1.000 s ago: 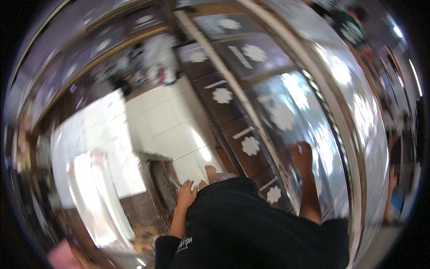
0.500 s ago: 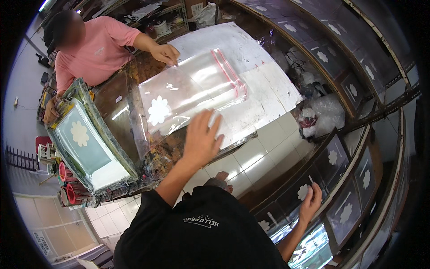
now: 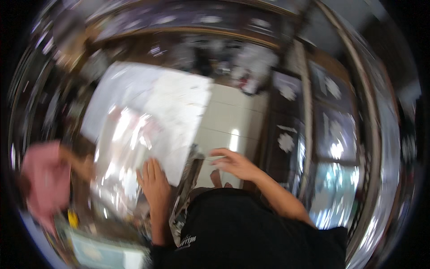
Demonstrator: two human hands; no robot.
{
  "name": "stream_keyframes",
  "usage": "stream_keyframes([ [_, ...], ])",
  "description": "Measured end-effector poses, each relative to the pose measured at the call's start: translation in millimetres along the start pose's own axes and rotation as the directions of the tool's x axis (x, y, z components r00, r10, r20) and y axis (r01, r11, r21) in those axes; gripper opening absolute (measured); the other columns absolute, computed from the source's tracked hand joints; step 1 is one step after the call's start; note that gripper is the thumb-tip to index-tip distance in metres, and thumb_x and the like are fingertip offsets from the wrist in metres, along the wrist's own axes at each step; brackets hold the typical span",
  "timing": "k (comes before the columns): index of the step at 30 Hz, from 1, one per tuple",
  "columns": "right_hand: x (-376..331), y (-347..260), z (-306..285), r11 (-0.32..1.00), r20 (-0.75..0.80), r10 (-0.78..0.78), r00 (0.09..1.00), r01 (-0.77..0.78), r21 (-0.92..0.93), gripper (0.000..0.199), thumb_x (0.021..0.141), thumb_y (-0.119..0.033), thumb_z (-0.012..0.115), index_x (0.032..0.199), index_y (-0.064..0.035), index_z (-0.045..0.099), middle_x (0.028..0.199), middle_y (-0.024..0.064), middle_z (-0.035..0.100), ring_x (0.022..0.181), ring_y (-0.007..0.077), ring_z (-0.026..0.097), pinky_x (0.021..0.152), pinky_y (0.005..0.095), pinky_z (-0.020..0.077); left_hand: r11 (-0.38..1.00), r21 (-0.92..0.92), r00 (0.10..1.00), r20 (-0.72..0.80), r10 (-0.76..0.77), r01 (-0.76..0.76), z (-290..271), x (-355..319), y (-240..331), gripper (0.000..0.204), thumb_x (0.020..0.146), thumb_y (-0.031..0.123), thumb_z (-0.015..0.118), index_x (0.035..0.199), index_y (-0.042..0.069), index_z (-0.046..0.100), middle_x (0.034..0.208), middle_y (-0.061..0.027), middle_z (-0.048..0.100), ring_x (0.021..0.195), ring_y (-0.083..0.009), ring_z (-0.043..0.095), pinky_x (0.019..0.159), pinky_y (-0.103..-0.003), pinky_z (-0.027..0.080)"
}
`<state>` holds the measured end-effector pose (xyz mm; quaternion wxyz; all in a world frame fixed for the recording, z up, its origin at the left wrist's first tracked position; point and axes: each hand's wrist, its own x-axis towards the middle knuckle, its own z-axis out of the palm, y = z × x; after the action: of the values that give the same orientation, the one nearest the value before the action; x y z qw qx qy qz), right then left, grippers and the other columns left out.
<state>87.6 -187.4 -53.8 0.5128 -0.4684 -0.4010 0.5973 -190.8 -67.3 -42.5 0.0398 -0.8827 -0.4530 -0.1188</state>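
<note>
A stack of clear plastic bags (image 3: 112, 154) lies on the white board (image 3: 183, 101), with a white flower print near its lower end. My left hand (image 3: 155, 181) is at the near right edge of the bags, its fingers stretched out. Motion blur hides whether it touches them. My right hand (image 3: 236, 165) hovers over the tiled floor to the right of the board, fingers apart and nothing seen in them. A co-worker's hand (image 3: 85, 168) is at the left edge of the bags, blurred.
A printing screen (image 3: 98, 251) sits at the lower left by the co-worker's pink shirt (image 3: 47, 179). Racks (image 3: 307, 130) with flower-printed sheets stand along the right, others (image 3: 188, 20) at the back. A crumpled plastic bag (image 3: 255, 58) is beyond the board.
The view has swung to the right and is blurred. My left hand remains by the bags' near edge. My right hand has left the printed sheet on the rack and come in toward the middle.
</note>
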Motion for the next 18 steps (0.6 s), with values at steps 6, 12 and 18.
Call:
stream_keyframes([
  [6, 48, -57, -9, 1.0, -0.018, 0.02, 1.0, -0.02, 0.013, 0.043, 0.098, -0.029, 0.06, 0.131, -0.0022, 0.058, 0.134, 0.012, 0.058, 0.116, 0.0209, 0.058, 0.09, 0.0331, 0.0514, 0.921, -0.097, 0.921, 0.059, 0.384, -0.378, 6, 33, 111, 0.051, 0.093, 0.013, 0.052, 0.142, -0.001, 0.046, 0.147, -0.0188, 0.047, 0.137, -0.0392, 0.042, 0.113, -0.068, 0.02],
  [12, 34, -33, -58, 0.98, -0.341, -0.152, 0.928, 0.097, -0.172, 0.027, 0.087, -0.003, 0.049, 0.108, 0.0032, 0.065, 0.114, 0.0136, 0.066, 0.088, 0.0244, 0.071, 0.078, 0.0335, 0.056, 0.721, -0.31, 0.751, 0.033, 0.66, -0.62, 5, 58, 153, 0.06, 0.088, 0.024, 0.065, 0.14, 0.001, 0.047, 0.15, -0.0255, 0.04, 0.141, -0.0454, 0.034, 0.113, -0.07, 0.018],
  [18, -55, -56, -142, 0.962, -0.541, -0.231, 0.808, 0.106, -0.252, 0.024, 0.089, 0.0, 0.049, 0.109, 0.001, 0.062, 0.105, 0.0102, 0.067, 0.091, 0.0199, 0.071, 0.077, 0.0309, 0.0567, 0.391, -0.586, 0.563, -0.137, 0.815, -0.709, -6, 69, 171, 0.062, 0.084, 0.03, 0.073, 0.135, 0.002, 0.052, 0.147, -0.0278, 0.042, 0.138, -0.0507, 0.035, 0.112, -0.066, 0.025],
])
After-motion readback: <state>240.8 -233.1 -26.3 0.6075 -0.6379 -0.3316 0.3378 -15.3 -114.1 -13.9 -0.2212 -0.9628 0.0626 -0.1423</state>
